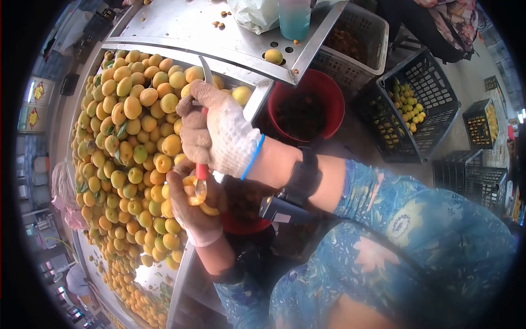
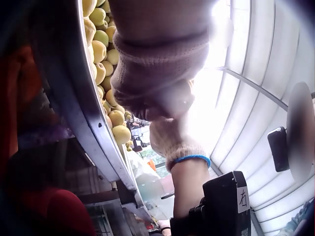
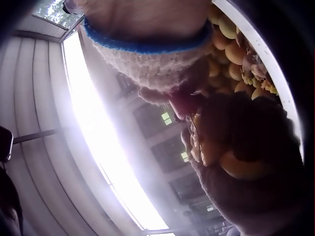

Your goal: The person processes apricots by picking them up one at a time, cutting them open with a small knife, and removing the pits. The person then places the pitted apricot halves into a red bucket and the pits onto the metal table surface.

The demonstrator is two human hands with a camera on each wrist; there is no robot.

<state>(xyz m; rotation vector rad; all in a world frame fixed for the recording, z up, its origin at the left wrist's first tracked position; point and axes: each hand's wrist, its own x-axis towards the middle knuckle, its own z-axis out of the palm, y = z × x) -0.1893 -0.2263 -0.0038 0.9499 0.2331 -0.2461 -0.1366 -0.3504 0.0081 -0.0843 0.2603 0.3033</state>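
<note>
My gloved right hand [image 1: 211, 126], with a blue cuff, grips a red-handled pitting tool [image 1: 201, 171]. A curved metal blade sticks out above that fist, and a bright metal loop lies at the tool's lower end. Below it, my gloved left hand [image 1: 192, 205] holds a cut apricot [image 1: 194, 196] with its orange flesh showing, and the loop is right at the flesh. The right wrist view shows the red handle and the apricot [image 3: 241, 166] in dark shadow. In the left wrist view the left hand [image 2: 152, 88] hides the fruit.
A large heap of apricots [image 1: 131, 148] fills the metal-edged table beside both hands. A red bucket [image 1: 334, 118] with dark contents stands under the table's edge. Black crates [image 1: 444, 109], one with yellow-green fruit, are on the floor. A blue-green cup [image 1: 295, 22] stands on the metal top.
</note>
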